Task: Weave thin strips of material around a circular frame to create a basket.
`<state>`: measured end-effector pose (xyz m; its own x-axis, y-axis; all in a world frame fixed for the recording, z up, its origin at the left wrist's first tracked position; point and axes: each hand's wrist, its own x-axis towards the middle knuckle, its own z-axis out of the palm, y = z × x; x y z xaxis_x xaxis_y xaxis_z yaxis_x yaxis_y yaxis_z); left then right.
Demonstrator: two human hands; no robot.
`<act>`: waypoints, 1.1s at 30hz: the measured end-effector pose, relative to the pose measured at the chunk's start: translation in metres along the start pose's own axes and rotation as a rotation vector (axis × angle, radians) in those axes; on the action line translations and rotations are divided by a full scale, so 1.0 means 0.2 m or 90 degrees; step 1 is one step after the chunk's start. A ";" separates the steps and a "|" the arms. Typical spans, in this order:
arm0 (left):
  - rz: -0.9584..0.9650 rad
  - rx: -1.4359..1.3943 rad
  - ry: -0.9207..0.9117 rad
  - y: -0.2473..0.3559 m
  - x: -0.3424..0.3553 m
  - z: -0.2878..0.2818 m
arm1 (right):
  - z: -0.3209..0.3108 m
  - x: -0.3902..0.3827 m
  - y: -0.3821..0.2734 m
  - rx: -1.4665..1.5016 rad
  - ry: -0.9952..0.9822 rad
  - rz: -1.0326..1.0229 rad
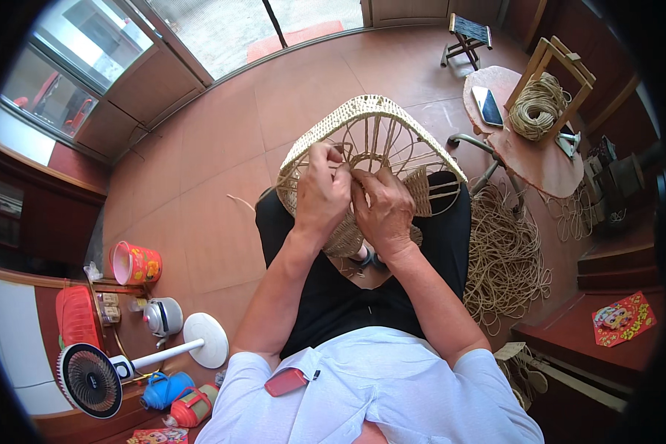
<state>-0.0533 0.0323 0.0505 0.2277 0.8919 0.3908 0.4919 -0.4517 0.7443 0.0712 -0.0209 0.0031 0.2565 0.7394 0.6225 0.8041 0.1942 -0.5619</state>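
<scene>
A woven piece shaped like a basket [381, 107] rests on my lap, with a thick pale braided rim, spaced ribs and some closely woven patches. Over its middle, my left hand [322, 192] is closed, thumb and fingers pinching thin tan cord beside a small inner ring. Close against it, my right hand [385, 207] has its fingers bent and pressed onto the ribs at that ring. The fingertips largely hide the spot where the strands cross. A tightly woven section [419, 192] shows just right of my right hand.
Loose tan cord [503, 259] lies heaped on the floor at right. Beyond it, a wooden slab table [533, 166] bears a phone [487, 106], a coiled cord bundle [539, 107] and a wooden frame. A folding stool [468, 37] stands far right; a fan [92, 379], kettle [163, 317] and bucket [136, 263] at left.
</scene>
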 end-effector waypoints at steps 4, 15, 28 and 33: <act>-0.111 -0.009 -0.073 0.01 0.06 0.00 | -0.01 0.00 -0.01 0.003 -0.007 0.005; -0.105 -0.017 -0.085 -0.05 -0.03 0.06 | 0.01 0.00 -0.02 0.001 -0.005 0.053; -0.247 -0.553 0.029 0.02 -0.29 -0.22 | 0.02 0.01 -0.08 0.030 0.059 -0.065; -0.383 -0.355 0.276 -0.48 -0.46 -0.91 | 0.03 0.01 0.00 0.051 0.015 -0.046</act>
<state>-0.2741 -0.0114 0.0409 -0.3245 0.9440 -0.0606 -0.0758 0.0380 0.9964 0.0681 -0.0148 0.0011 0.2121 0.7061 0.6756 0.7759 0.2986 -0.5557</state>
